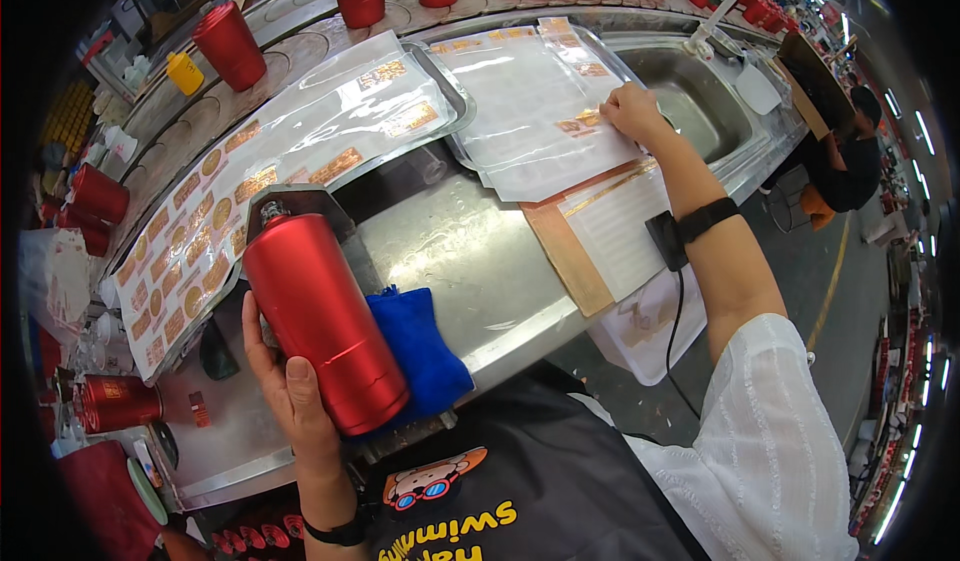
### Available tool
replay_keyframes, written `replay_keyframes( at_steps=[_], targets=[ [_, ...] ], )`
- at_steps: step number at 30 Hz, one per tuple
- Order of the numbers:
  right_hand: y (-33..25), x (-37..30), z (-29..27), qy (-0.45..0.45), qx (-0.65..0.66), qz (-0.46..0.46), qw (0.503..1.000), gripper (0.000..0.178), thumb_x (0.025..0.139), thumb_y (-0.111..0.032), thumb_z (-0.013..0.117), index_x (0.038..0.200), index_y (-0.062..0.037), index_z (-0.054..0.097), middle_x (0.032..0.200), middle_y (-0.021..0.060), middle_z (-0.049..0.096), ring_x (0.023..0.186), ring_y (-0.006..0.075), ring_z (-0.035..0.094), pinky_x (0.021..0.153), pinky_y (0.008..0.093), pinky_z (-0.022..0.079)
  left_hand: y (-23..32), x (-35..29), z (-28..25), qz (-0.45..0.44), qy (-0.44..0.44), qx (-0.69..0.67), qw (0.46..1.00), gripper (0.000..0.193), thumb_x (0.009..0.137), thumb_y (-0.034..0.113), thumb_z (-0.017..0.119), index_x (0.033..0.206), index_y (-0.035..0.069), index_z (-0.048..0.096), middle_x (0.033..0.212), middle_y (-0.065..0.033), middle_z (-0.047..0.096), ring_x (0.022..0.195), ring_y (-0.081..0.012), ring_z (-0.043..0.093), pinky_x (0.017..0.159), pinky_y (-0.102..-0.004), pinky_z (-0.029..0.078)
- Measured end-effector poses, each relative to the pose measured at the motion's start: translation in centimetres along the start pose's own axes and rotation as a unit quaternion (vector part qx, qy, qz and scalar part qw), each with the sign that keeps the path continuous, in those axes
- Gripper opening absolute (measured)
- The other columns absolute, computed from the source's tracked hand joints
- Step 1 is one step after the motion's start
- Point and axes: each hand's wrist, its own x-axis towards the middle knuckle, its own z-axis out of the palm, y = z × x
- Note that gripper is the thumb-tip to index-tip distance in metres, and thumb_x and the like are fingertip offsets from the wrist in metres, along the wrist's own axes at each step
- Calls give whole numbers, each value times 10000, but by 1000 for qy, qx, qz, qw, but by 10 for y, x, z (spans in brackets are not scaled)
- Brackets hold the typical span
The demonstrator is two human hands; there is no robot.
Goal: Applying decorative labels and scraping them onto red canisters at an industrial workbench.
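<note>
A glossy red metal bottle (325, 321) lies tilted in front of me, its neck against a dark metal holder (300, 201). My left hand (295, 396) is closed along the bottle's lower left side, thumb up and fingers partly hidden behind it. Farther off to the right, my right hand (632, 116) pinches the edge of a gold decal (578, 124) on a clear-and-white sheet (520, 111). Under the bottle's right side is a blue cloth (425, 351).
Another sheet of gold decals (205, 231) spreads across the left of the steel worktop (440, 251). A sink (700, 101) with a white tap (715, 16) is at the far right. Red bottles (228, 46) stand along the conveyor behind. A person (850, 161) sits at the right.
</note>
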Motion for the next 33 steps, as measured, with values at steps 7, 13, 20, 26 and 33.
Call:
replay_keyframes(
  at_steps=[7, 13, 20, 26, 33],
  targets=[
    [-15, -40, -7, 309, -98, -165, 931, 125, 823, -233, 692, 851, -111, 693, 1046, 8, 590, 1157, 261, 489, 818, 499, 470, -2, 0, -4, -7, -6, 6, 1000, 812, 948, 498, 507, 1491, -25, 206, 1476, -168, 332, 1336, -239, 379, 1104, -363, 304],
    [-62, -36, -79, 373, -11, -383, 845, 145, 804, -190, 724, 794, -73, 638, 971, 50, 586, 1008, 274, 561, 759, 403, 456, -3, -1, -5, 9, 6, -5, 1000, 815, 941, 459, 556, 1499, -15, 199, 1443, -175, 385, 1285, -241, 429, 1073, -363, 338],
    [-177, -4, -146, 25, 224, -452, 863, 219, 957, -233, 614, 965, -14, 621, 977, 21, 554, 955, 102, 529, 836, 267, 434, -1, -1, -10, -10, -3, 4, 1000, 828, 938, 450, 570, 1500, -22, 187, 1467, -192, 354, 1307, -263, 414, 1093, -373, 320],
    [-269, 48, -82, 51, 21, -494, 867, 182, 865, -221, 684, 936, -54, 677, 1022, 113, 612, 956, 252, 591, 841, 359, 472, 0, 0, -8, -7, -23, -14, 1000, 863, 926, 459, 592, 1488, -51, 184, 1445, -199, 372, 1304, -269, 421, 1088, -373, 329],
    [-283, 48, -50, 57, -73, -480, 872, 214, 874, -279, 619, 962, -101, 698, 1126, 127, 576, 1153, 316, 493, 865, 473, 486, -7, -2, -11, -14, -34, -17, 999, 877, 920, 470, 598, 1480, -65, 187, 1446, -210, 369, 1320, -281, 401, 1105, -380, 301]
  ],
)
